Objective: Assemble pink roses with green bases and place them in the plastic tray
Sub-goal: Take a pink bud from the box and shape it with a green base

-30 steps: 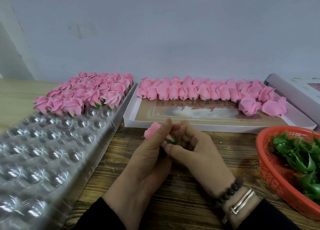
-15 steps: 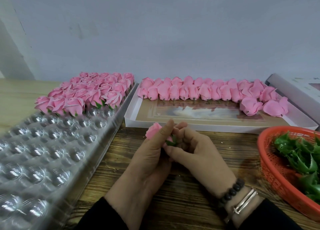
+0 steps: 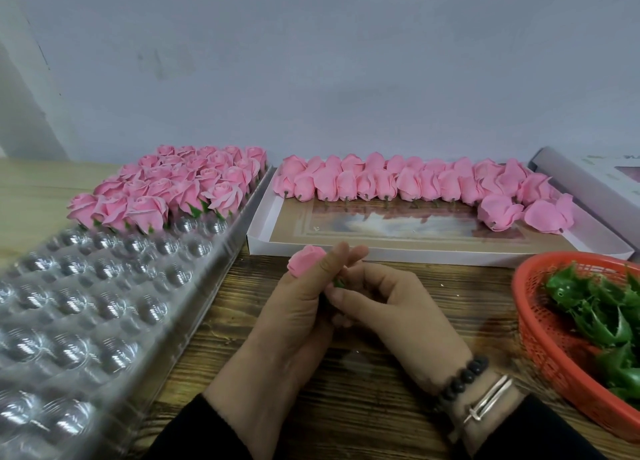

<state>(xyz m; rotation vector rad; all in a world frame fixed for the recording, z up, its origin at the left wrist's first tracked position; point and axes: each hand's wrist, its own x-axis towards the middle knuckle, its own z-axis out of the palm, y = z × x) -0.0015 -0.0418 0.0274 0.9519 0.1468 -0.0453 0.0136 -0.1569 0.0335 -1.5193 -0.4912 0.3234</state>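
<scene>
- My sleeves are dark; on my right wrist sit a bead bracelet (image 3: 462, 380) and a silver bangle (image 3: 490, 404).
- My left hand (image 3: 294, 324) is over the table (image 3: 398, 421), fingers curled round a rose (image 3: 304, 259), thumb laid along its side. The pink head sticks out above my thumb, tilted left.
- My right hand (image 3: 394, 310) meets the left from the right. Its fingertips are pressed together in a pinch at the foot of the rose, where a sliver of green base (image 3: 339, 283) shows between the two hands. How far the base is seated on the rose I cannot tell; my fingers hide the joint.
- To my left the tray (image 3: 86, 307), clear plastic with rows of round cups, runs away from me. Its near cups hold nothing.
- To my right, at the frame's edge, a red basket (image 3: 533, 324) holds loose bases (image 3: 602, 314).
- Beyond my hands lies a flat white box (image 3: 381, 251). Along its far side lie bare roses (image 3: 398, 182) in a row, stubs toward me, with two more lying loose at the right end.
- The tray's far end is filled with done roses (image 3: 180, 186), upright and packed, green showing under the nearest row.
- Far right, another white box (image 3: 581, 179) lies partly out of view.
</scene>
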